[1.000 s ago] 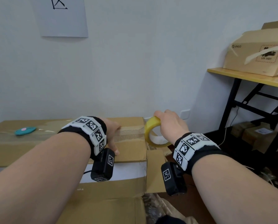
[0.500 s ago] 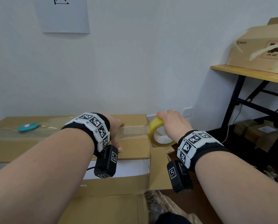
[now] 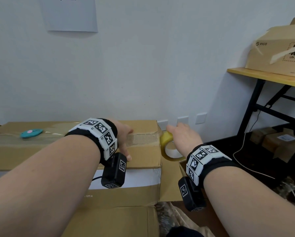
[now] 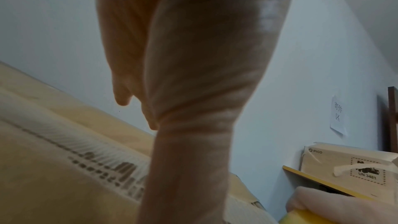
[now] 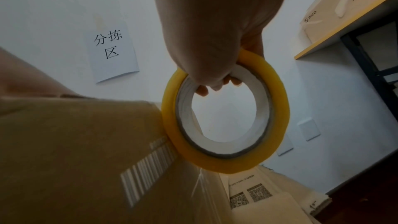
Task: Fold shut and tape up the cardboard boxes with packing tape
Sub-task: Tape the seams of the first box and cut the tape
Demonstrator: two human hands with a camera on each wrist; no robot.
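My right hand (image 3: pixel 184 136) grips the tape roll (image 5: pixel 225 108), fingers hooked through its core, at the box's (image 3: pixel 143 156) right top edge. My left hand (image 3: pixel 123 134) lies on the box top, beside the seam, fingers apparently flat; they are partly hidden. A teal disc (image 3: pixel 31 133) lies farther left.

Brown cardboard box (image 3: pixel 143 156) with a white band on its side; yellow tape roll (image 5: pixel 226 120) with a white core; teal disc (image 3: pixel 31 133) with a pink centre; black-and-white checker-patterned wristbands (image 3: pixel 98 134); yellow-edged bench (image 3: pixel 263 76).
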